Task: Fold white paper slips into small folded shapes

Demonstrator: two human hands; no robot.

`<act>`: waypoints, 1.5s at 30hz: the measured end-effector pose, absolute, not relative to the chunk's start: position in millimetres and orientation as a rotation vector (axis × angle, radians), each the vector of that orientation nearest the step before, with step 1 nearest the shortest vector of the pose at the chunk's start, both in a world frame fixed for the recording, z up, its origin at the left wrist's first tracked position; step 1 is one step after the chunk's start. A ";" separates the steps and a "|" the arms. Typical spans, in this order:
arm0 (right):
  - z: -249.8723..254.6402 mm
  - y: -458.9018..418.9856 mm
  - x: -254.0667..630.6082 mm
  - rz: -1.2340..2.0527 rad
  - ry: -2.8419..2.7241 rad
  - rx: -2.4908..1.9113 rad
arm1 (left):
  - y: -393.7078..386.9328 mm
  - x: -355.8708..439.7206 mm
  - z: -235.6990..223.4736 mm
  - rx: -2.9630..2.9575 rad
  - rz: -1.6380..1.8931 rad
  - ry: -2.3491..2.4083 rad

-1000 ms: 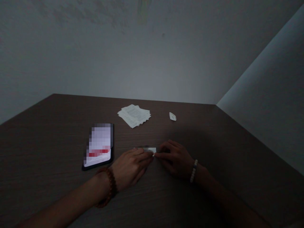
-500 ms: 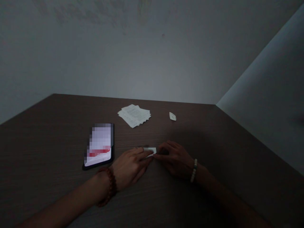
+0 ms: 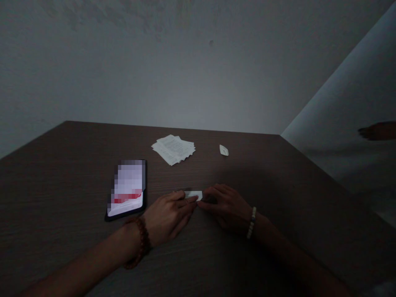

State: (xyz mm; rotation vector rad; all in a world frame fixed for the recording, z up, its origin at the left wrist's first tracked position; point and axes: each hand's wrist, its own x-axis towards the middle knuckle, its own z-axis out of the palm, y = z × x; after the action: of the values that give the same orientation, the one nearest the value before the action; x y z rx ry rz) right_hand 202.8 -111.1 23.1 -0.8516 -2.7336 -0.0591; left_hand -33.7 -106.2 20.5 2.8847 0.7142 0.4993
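Note:
A small piece of folded white paper (image 3: 193,194) lies on the brown table in front of me, partly hidden under my fingers. My left hand (image 3: 171,214), with a brown beaded bracelet at its wrist, presses the paper down and holds it in place, fingers close together. At the paper's right end, my right hand (image 3: 224,206) pinches the edge between thumb and bent fingers. A pale beaded bracelet circles that wrist. The fingertips of both hands almost meet.
A phone (image 3: 126,187) with a lit, blurred screen lies left of my hands. Farther back sit a loose stack of printed paper sheets (image 3: 173,149) and a small folded white paper piece (image 3: 224,150). Another person's hand (image 3: 377,131) shows at the right edge.
My left fingertips have drawn back slightly to the left along the paper, baring more of it. Another person's hand has come in at the right. The view has shifted slightly.

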 end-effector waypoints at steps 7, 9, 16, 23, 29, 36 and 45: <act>24.6 -114.3 200.4 0.017 -2.602 -1.020 | -106.2 -34.3 20.3 2.893 0.525 0.700; 25.4 -115.0 199.5 0.013 -2.585 -1.045 | -106.2 -34.2 19.7 2.897 0.493 0.708; 22.7 -113.6 200.2 0.006 -2.570 -1.047 | -105.2 -36.9 14.8 2.866 0.554 0.716; 18.2 -111.8 198.3 -0.018 -2.445 -1.053 | -105.9 -38.0 12.0 2.845 0.656 0.706; 11.9 -104.9 193.9 0.070 -2.369 -1.099 | -106.0 -39.2 10.7 2.762 0.770 0.650; 16.1 -101.3 194.6 0.076 -2.393 -1.082 | -100.0 -39.1 11.2 2.709 0.878 0.939; 9.6 -95.7 192.3 0.130 -2.292 -1.091 | -100.9 -37.9 16.0 2.653 0.674 1.030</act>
State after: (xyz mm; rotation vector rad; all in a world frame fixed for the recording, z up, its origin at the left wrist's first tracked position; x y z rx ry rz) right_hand 192.3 -95.7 9.6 -1.0912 -2.2924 0.1301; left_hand -37.9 -100.9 16.0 2.6527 1.0296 0.6743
